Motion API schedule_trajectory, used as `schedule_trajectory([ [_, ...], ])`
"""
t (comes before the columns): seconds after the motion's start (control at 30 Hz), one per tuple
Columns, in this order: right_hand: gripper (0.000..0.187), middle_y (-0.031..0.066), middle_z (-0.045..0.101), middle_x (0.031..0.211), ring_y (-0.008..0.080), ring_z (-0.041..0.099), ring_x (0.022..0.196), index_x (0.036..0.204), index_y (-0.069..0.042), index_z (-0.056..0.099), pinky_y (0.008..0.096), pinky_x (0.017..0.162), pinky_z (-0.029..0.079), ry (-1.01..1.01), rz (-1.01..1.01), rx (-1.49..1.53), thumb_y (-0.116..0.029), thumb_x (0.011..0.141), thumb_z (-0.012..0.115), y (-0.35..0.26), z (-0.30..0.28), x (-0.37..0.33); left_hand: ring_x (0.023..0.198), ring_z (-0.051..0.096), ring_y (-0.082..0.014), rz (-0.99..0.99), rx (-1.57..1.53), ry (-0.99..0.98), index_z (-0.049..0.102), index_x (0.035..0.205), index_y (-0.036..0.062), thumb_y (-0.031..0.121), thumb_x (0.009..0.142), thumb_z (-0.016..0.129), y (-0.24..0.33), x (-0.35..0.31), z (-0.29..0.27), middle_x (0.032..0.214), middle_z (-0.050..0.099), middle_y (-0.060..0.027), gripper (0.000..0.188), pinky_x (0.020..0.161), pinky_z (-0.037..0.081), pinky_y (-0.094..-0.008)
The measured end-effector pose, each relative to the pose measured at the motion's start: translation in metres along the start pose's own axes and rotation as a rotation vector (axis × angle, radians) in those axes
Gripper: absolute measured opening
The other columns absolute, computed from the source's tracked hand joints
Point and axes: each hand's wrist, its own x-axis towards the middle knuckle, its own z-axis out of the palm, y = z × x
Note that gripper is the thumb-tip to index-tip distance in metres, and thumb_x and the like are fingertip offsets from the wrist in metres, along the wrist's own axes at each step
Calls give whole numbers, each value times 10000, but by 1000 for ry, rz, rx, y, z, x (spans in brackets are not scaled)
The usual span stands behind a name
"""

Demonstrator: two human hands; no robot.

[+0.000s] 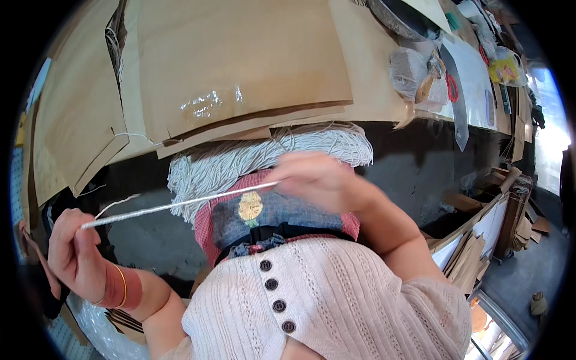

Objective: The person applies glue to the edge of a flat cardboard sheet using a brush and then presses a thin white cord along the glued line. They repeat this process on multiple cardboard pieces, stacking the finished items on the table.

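A thin white cord [180,205] is stretched nearly straight between my two hands, rising toward the right. My left hand [75,252], at the far left, has its fingers curled round one part, and a short loose end sticks up beside it. My right hand [318,180] is blurred by motion, and the cord runs to its closed fingertips. Beneath it, a thick bundle of white cords [240,159] lies across my lap at the table's edge. A red-checked and blue apron [282,207] with a yellow patch shows below the bundle.
Brown paper sheets [240,54] cover the table. At its right lie a large blade [459,114], red-handled scissors [452,88], a plastic-wrapped white ball [409,69] and a dark bowl [405,18]. Cardboard pieces [468,261] stand at my right; clear plastic wrap [99,327] is at lower left.
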Motion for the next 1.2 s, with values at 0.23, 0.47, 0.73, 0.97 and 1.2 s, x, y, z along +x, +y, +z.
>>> schedule_trajectory([
  [0.23, 113, 10, 616, 698, 77, 559, 661, 880, 12, 678, 229, 594, 459, 488, 401, -409, -41, 780, 684, -6, -123, -8, 673, 495, -89, -172, -16, -135, 664, 907, -45, -8, 842, 608, -103, 40, 76, 711, 560, -22, 93, 605, 378, -222],
  [0.47, 93, 5, 566, 689, 70, 530, 642, 807, 4, 651, 202, 583, 453, 495, 489, -451, -67, 770, 698, 65, -129, 7, 700, 560, -97, -334, -61, -136, 665, 810, -43, 35, 800, 677, -154, 36, 115, 745, 605, -45, 80, 667, 452, -228],
  [0.73, 171, -37, 465, 704, 86, 485, 647, 712, -66, 537, 240, 568, 405, 501, 506, 222, 9, 705, 691, 60, -131, 4, 863, 547, -276, 173, 724, 95, 609, 841, 50, 37, 701, 707, -120, 33, 133, 913, 557, -65, 172, 750, 449, -361],
  [0.97, 192, 37, 562, 738, 185, 581, 735, 775, -20, 556, 292, 635, 474, 777, -7, -877, 57, 657, 686, 55, -89, 18, 881, 561, -291, 193, 394, -70, 639, 1064, 45, -65, 734, 596, -124, 17, 138, 968, 583, -108, 350, 749, 467, -384],
  [1.2, 32, 62, 626, 776, 164, 588, 693, 781, 9, 667, 270, 590, 460, 377, 89, -587, -8, 764, 688, 65, -110, 22, 982, 536, -280, 63, 175, -417, 618, 1100, 5, 154, 662, 752, -111, 39, 106, 1103, 542, -117, 481, 863, 443, -352],
])
